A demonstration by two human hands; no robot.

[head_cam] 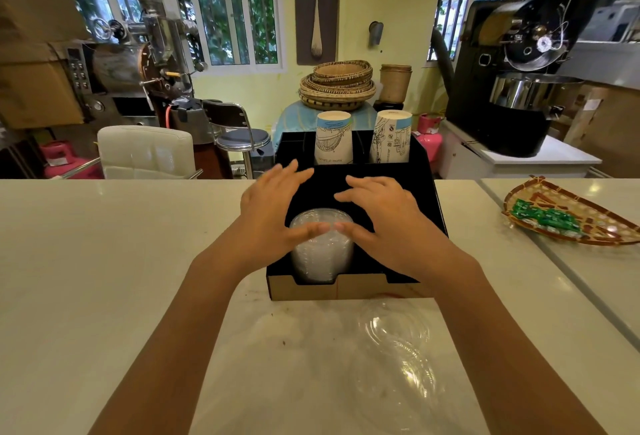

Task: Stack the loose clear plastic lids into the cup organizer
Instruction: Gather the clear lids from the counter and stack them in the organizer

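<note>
A black cup organizer [427, 206] stands on the white counter in front of me. In its front left slot sits a stack of clear plastic lids [320, 254]. My left hand [273, 206] and my right hand [377, 213] hover over that stack with fingers spread, and both thumbs touch its top. Neither hand grips anything. Loose clear lids [394, 348] lie on the counter just in front of the organizer, between my forearms. Two stacks of printed paper cups [334, 138] stand upside down in the organizer's back slots.
A woven tray [571, 237] with green wrapped sweets lies on the counter at the right. A seam [540, 247] splits the counter on that side. Beyond the counter are a white chair [145, 150], a stool, baskets and coffee roasters.
</note>
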